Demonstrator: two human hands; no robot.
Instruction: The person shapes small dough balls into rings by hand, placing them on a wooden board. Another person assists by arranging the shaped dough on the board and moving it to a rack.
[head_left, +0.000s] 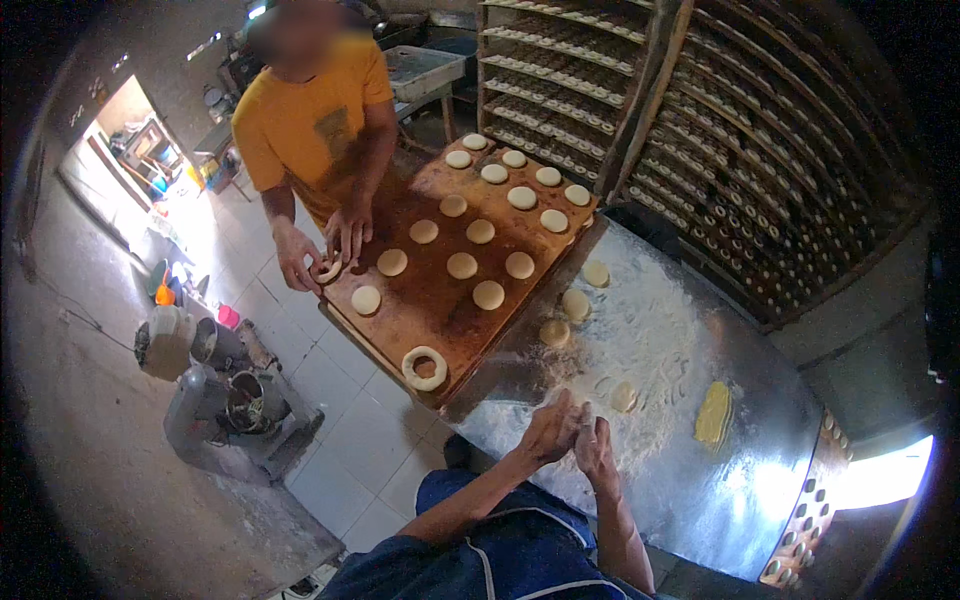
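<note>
My left hand [549, 430] and my right hand [595, 447] meet above the near edge of a floured metal table [660, 480]. Their fingers are curled in toward each other, and anything between them is too hidden to make out. Just beyond the fingertips, a round dough disc [624, 397] lies in the flour. Farther off, three more discs form a slanting row, with one dough disc [554, 333] nearest to me. To the right of my hands rests a flat yellow smear [713, 414], perhaps fat or dough.
A brown wooden board [425, 275] with several dough discs and a dough ring [424, 368] adjoins the table. Across it, a co-worker in an orange shirt [315, 110] handles a dough ring [329, 270]. Loaded racks [650, 100] stand behind; a mixer [225, 410] is at left.
</note>
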